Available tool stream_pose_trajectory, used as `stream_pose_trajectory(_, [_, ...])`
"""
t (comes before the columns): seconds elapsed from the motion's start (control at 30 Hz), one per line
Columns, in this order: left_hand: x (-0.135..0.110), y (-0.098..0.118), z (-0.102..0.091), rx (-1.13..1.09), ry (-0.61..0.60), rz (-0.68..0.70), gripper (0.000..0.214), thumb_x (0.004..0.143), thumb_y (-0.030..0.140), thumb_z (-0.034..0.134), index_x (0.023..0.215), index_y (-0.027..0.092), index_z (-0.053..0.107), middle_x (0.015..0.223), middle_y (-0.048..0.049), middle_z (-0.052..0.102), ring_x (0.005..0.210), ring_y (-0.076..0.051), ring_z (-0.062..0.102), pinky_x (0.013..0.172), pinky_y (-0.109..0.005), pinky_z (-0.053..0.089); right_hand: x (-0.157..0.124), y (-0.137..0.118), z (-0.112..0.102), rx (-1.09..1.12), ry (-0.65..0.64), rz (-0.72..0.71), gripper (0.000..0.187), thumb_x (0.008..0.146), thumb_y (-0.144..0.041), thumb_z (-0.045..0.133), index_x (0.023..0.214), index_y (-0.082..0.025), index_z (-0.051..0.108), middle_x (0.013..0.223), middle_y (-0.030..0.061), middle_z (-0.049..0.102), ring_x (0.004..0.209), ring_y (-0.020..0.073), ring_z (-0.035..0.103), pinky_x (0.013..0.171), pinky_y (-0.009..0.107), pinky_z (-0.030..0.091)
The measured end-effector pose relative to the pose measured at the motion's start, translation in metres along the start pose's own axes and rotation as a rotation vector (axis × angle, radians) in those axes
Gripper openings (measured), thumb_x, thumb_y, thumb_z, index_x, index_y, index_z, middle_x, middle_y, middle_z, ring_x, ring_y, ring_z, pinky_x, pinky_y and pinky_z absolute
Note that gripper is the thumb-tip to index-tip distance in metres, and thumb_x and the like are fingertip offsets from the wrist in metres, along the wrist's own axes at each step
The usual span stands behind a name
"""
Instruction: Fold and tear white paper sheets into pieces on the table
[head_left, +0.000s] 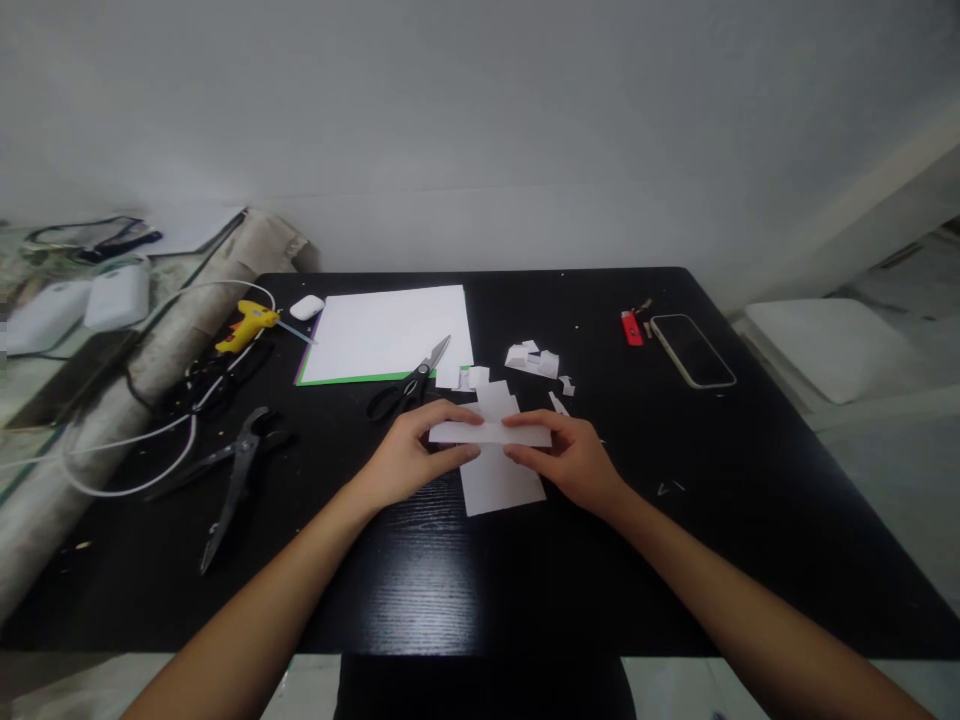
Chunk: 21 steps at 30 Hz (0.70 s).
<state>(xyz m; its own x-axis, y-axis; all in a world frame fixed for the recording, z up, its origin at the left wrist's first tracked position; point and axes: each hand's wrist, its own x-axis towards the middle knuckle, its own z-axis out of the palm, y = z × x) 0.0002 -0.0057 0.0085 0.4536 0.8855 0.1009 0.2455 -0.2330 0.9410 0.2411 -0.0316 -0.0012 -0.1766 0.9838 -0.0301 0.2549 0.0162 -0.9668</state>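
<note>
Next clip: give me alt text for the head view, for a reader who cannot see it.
The left hand and right hand pinch a white paper cutout on a black table. Around it lie scissors, a white sheet, paper scraps, pliers, a yellow glue gun, a red lighter and a phone.

Home craft corner, not workshop proper. Black wood-grain tabletop [750, 480] pushed against plain white wall. Hobby tools scattered: yellow glue gun [246, 325], black scissors [409, 385], pliers [236, 475], white paper sheets [390, 332], paper scraps [532, 358]. Personal items too: phone [691, 350], red lighter [631, 328], earbud case [306, 307]. White cushion [825, 345] on floor at right suggests living space.
</note>
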Motion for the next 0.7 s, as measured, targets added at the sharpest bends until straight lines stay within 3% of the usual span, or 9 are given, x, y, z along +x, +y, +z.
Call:
stream_pose_trajectory(0.2, [-0.0008, 0.002, 0.0016, 0.048, 0.011, 0.024, 0.026, 0.084, 0.029, 0.078, 0.109, 0.02, 0.073, 0.11, -0.0072, 0.073, 0.105, -0.023, 0.068, 0.095, -0.036, 0.053, -0.0007, 0.0015, 0.0008, 0.013, -0.013, -0.006, 0.032, 0.078, -0.038, 0.082, 0.106, -0.025, 0.078, 0.103, 0.0058, 0.078, 0.093, 0.0267, 0.071, 0.077, 0.039, 0.058])
stream_pose_trajectory(0.7, [-0.0016, 0.0023, 0.0035, 0.059, 0.024, 0.004, 0.027, 0.084, 0.024, 0.077, 0.11, 0.022, 0.072, 0.112, -0.0059, 0.073, 0.105, -0.023, 0.068, 0.096, -0.037, 0.054, -0.0016, -0.0007, 0.0014, 0.075, 0.003, -0.029, 0.029, 0.078, -0.037, 0.082, 0.104, -0.026, 0.079, 0.104, 0.0057, 0.079, 0.097, 0.026, 0.072, 0.085, 0.041, 0.06])
